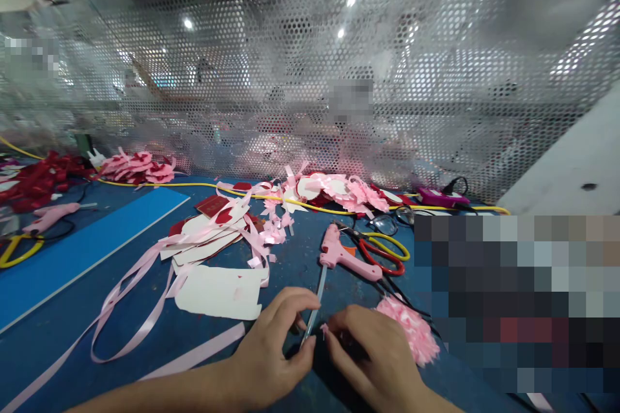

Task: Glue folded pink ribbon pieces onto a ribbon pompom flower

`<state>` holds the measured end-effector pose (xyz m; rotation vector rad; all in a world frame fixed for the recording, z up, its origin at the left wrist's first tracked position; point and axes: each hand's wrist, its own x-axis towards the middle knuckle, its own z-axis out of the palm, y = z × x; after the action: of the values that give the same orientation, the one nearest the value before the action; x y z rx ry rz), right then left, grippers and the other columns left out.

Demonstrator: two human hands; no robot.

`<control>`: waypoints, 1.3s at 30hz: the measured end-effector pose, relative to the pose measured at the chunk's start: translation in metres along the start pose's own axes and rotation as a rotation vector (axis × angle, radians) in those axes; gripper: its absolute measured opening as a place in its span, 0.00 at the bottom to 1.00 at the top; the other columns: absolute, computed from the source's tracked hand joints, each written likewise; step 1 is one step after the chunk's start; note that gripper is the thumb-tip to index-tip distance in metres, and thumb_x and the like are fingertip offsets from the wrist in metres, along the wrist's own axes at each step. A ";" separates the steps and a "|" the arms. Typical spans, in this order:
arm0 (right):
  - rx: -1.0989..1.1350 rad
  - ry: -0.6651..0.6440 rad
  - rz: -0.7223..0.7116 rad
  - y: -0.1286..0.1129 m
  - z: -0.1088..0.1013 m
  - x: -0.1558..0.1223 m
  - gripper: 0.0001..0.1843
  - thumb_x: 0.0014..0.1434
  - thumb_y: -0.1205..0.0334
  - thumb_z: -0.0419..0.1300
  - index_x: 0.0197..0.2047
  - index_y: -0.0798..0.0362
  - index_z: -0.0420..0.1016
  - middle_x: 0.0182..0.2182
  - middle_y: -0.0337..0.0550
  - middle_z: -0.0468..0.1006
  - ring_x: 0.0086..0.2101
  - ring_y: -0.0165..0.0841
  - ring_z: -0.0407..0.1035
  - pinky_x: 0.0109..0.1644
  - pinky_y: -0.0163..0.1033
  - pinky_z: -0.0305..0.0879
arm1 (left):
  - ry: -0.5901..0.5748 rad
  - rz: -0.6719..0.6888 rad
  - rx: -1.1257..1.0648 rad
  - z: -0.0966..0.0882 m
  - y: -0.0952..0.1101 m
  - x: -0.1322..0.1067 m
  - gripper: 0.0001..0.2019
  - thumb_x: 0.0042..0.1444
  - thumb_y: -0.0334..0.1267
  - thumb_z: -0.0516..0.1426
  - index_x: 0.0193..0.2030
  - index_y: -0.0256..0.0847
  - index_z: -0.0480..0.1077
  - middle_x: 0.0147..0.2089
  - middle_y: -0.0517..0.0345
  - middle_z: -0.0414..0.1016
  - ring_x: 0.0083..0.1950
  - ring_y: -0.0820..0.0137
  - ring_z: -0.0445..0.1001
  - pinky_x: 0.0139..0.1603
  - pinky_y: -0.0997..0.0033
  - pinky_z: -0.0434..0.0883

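My left hand [278,342] is curved beside a clear glue stick [314,312], thumb and forefinger apart. Whether its fingertips touch the stick I cannot tell. The stick runs back from a pink glue gun [333,251] lying on the blue table [290,258]. With thumb and forefinger pinched, my right hand [375,352] holds a small pink ribbon piece [324,330]. Just right of that hand lies a ruffled pink ribbon flower [409,329], partly covered by it. Left of my left hand are a white card [220,290] and a loose pink ribbon strip [198,352].
Scissors [387,251] with red and yellow handles lie beside the gun. Behind are stacked cards [208,229], ribbon pieces [276,229] and a yellow cord [261,196]. A blue board [97,239] and second glue gun [51,214] are left. A perforated metal screen [271,77] rises behind.
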<state>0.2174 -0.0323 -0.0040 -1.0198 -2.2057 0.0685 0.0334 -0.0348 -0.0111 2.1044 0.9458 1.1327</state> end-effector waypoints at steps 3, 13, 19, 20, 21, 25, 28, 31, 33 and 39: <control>0.005 0.021 -0.003 0.000 0.001 -0.001 0.08 0.58 0.66 0.52 0.27 0.53 0.65 0.19 0.36 0.70 0.20 0.27 0.63 0.24 0.31 0.53 | -0.037 0.091 0.011 -0.002 -0.002 0.001 0.20 0.54 0.28 0.55 0.54 0.41 0.63 0.52 0.48 0.71 0.48 0.67 0.72 0.45 0.71 0.73; 0.013 0.068 -0.040 -0.002 -0.002 0.003 0.14 0.61 0.60 0.51 0.24 0.53 0.63 0.17 0.36 0.69 0.17 0.25 0.61 0.22 0.30 0.53 | 0.015 0.176 -0.066 -0.002 -0.002 0.006 0.08 0.58 0.34 0.55 0.40 0.40 0.75 0.36 0.54 0.80 0.37 0.72 0.78 0.39 0.78 0.73; 0.081 0.102 0.032 0.004 -0.011 0.007 0.15 0.62 0.58 0.51 0.24 0.53 0.66 0.17 0.36 0.69 0.18 0.26 0.62 0.22 0.31 0.55 | 0.066 -0.076 -0.131 -0.006 0.001 0.009 0.06 0.54 0.37 0.59 0.33 0.38 0.77 0.29 0.56 0.78 0.29 0.74 0.76 0.31 0.80 0.71; 0.087 0.139 0.063 0.008 -0.014 0.009 0.14 0.62 0.59 0.51 0.25 0.52 0.66 0.18 0.36 0.70 0.19 0.26 0.63 0.23 0.31 0.56 | 0.069 -0.108 -0.109 -0.007 0.001 0.010 0.07 0.55 0.37 0.58 0.33 0.39 0.77 0.29 0.56 0.78 0.29 0.74 0.75 0.30 0.79 0.71; 0.088 0.182 0.104 0.012 -0.016 0.010 0.14 0.62 0.60 0.50 0.25 0.52 0.67 0.18 0.36 0.70 0.19 0.26 0.64 0.24 0.31 0.57 | 0.068 -0.124 -0.083 -0.007 0.000 0.010 0.07 0.55 0.38 0.58 0.34 0.39 0.77 0.29 0.56 0.77 0.30 0.73 0.75 0.31 0.79 0.71; 0.106 0.286 0.283 0.029 -0.020 0.015 0.14 0.61 0.60 0.50 0.26 0.52 0.67 0.18 0.35 0.69 0.19 0.26 0.63 0.24 0.31 0.58 | -0.046 -0.010 0.020 -0.006 0.000 0.013 0.13 0.62 0.37 0.50 0.45 0.39 0.74 0.36 0.52 0.76 0.37 0.71 0.75 0.39 0.75 0.72; 0.119 0.260 0.312 0.034 -0.017 0.016 0.14 0.62 0.59 0.50 0.25 0.51 0.66 0.18 0.35 0.68 0.19 0.26 0.62 0.23 0.31 0.57 | -0.274 0.185 0.134 -0.004 0.002 0.013 0.18 0.64 0.32 0.44 0.58 0.35 0.62 0.50 0.47 0.74 0.52 0.68 0.71 0.53 0.68 0.68; 0.088 0.248 0.244 0.033 -0.016 0.017 0.13 0.61 0.59 0.50 0.26 0.52 0.66 0.19 0.36 0.70 0.19 0.27 0.63 0.23 0.32 0.58 | -0.483 0.297 0.275 -0.003 0.004 0.014 0.22 0.64 0.32 0.44 0.65 0.35 0.49 0.62 0.48 0.63 0.64 0.68 0.57 0.65 0.59 0.54; 0.069 0.251 0.205 0.031 -0.017 0.017 0.13 0.61 0.61 0.50 0.26 0.52 0.67 0.19 0.36 0.70 0.20 0.27 0.64 0.25 0.32 0.59 | -0.553 0.290 0.332 -0.004 0.005 0.014 0.23 0.64 0.36 0.45 0.66 0.37 0.46 0.64 0.50 0.60 0.67 0.67 0.51 0.66 0.55 0.49; 0.056 0.235 0.186 0.028 -0.020 0.018 0.13 0.61 0.61 0.49 0.25 0.52 0.66 0.18 0.36 0.70 0.19 0.27 0.63 0.24 0.31 0.58 | -0.653 0.255 0.385 -0.004 0.009 0.016 0.32 0.60 0.53 0.45 0.66 0.36 0.47 0.66 0.46 0.55 0.68 0.58 0.46 0.66 0.45 0.42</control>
<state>0.2398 -0.0049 0.0130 -1.1384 -1.8852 0.0893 0.0390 -0.0264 0.0051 2.7089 0.6172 0.3078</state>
